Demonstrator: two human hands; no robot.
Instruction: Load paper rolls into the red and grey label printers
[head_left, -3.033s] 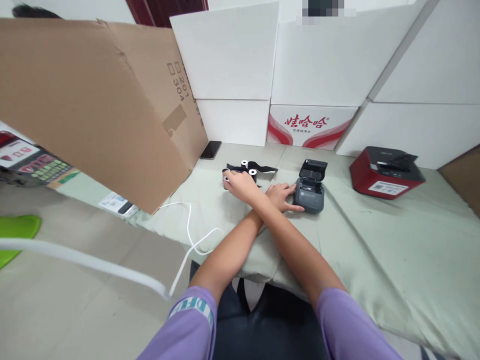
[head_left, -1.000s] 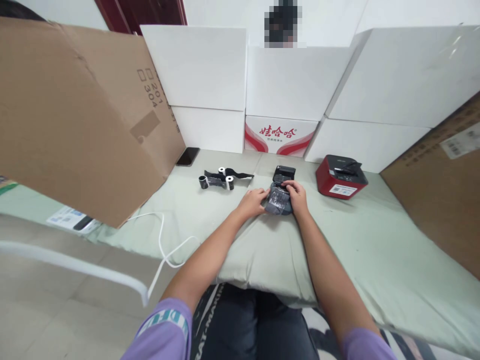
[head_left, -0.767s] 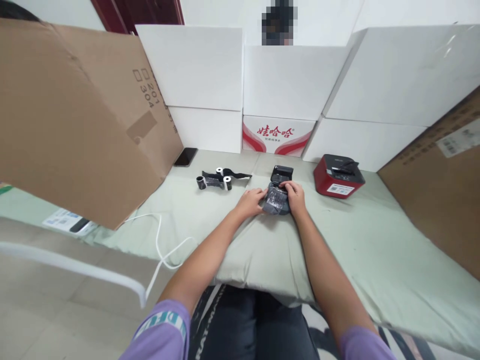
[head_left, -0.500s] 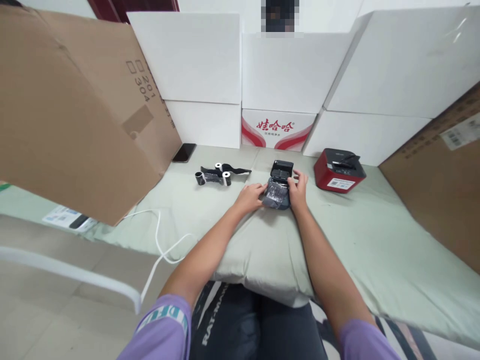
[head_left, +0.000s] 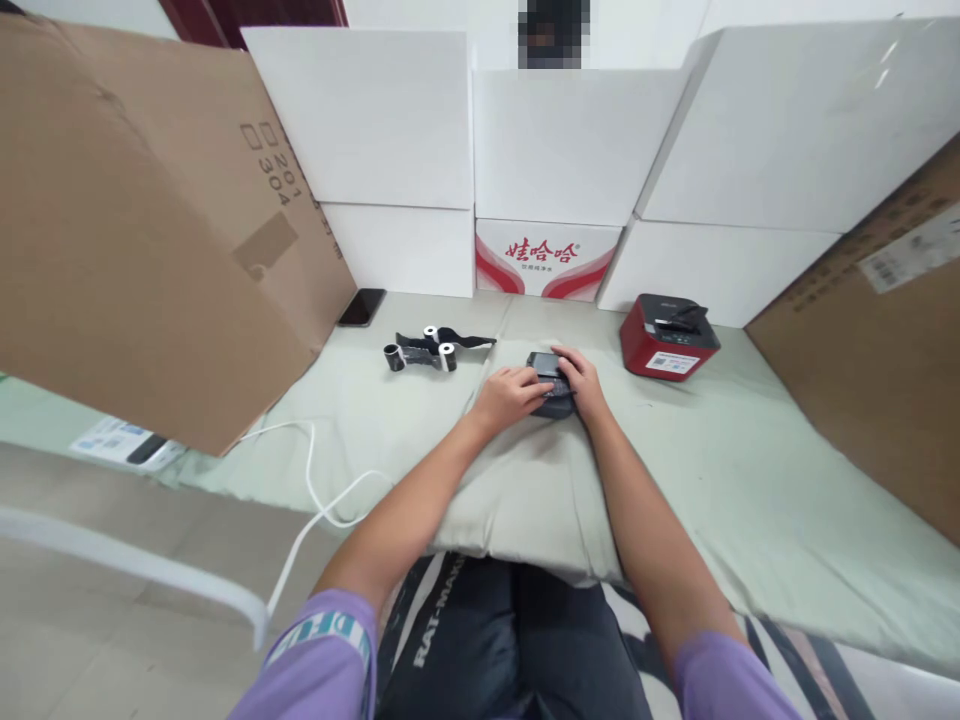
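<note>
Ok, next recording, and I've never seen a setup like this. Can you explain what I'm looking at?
There is no machine: these are a person's bare hands. All the pictures come from one camera worn on the head, looking forward and down. The left hand and right hand are both on a small dark device; how firmly they grip it, I can't tell. It sits on a pale green cloth. Left of it lie small rolls with black ribbon, then a phone by a cardboard box. To the right is a red-and-black device. White boxes stand behind.
</note>
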